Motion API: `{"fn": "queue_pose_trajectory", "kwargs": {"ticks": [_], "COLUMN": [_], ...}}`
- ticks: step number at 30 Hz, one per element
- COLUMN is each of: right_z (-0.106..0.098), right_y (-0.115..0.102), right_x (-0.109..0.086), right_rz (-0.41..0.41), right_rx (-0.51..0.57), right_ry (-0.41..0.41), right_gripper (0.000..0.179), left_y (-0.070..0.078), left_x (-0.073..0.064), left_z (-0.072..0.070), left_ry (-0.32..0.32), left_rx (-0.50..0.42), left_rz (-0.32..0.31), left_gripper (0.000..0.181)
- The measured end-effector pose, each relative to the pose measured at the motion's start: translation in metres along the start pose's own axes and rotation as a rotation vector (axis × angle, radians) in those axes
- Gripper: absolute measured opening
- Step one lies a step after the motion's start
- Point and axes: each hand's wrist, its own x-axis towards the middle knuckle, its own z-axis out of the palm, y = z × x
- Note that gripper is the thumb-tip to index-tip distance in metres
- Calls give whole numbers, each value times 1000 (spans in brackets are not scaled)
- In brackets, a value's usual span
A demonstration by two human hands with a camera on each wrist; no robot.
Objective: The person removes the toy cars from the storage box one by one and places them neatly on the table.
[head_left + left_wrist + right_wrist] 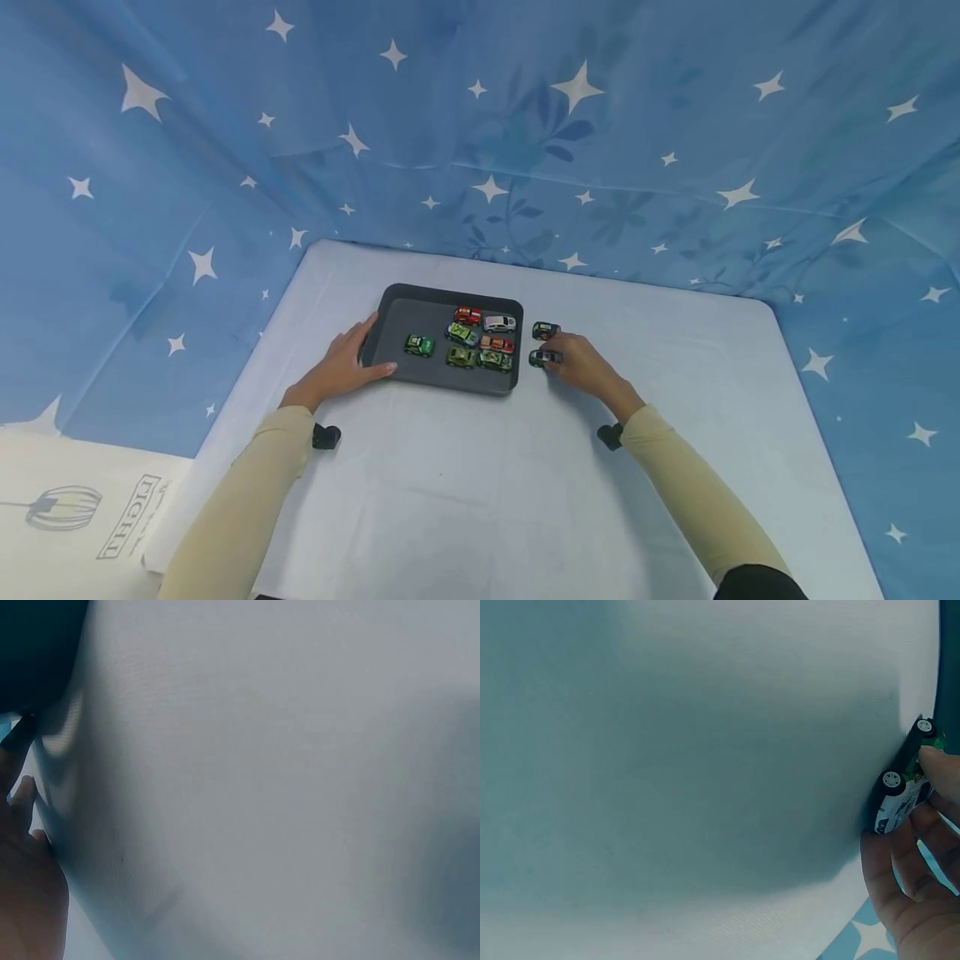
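Observation:
In the head view my right hand [582, 363] pinches a toy car [545, 358] just past the tray's right rim. Up close in the right wrist view the same toy car [906, 780] is green and white with a dark underside, tilted between thumb and fingers. A dark toy car [546, 331] sits right behind it on the table. My left hand [341, 362] is at the left end of the dark grey tray [386, 312], thumb spread over the front rim and fingers along the left side. In the left wrist view only part of the left hand [30, 892] shows.
Several toy cars stand inside the tray, mostly grouped at its right end, including a red one [468, 315] and a silver one [499, 324]. A green car [419, 345] stands apart toward the left. A white cloth [480, 483] covers the table; a blue star-patterned curtain [450, 125] hangs behind.

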Motion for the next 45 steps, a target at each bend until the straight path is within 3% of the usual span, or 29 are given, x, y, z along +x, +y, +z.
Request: {"fn": "queue_pose_trajectory", "kwargs": {"ticks": [8, 18, 25, 37, 45], "right_z": [0, 2, -1, -5, -11], "right_y": [2, 4, 8, 8, 4], "right_x": [-1, -3, -8, -11, -4], "right_rz": [24, -17, -53, -20, -66], "right_rx": [9, 2, 42, 34, 40], "right_ry": [5, 28, 111, 241, 238], "right_gripper": [29, 33, 37, 43, 71], "left_y": [1, 0, 0, -1, -1], "left_x": [2, 2, 2, 1, 2], "left_z": [-1, -1, 1, 1, -1], "left_ry": [-8, 2, -2, -6, -1], "left_rx": [16, 6, 14, 0, -5], "left_rz": [-5, 11, -1, -2, 7], "left_gripper": [113, 113, 113, 114, 113]}}
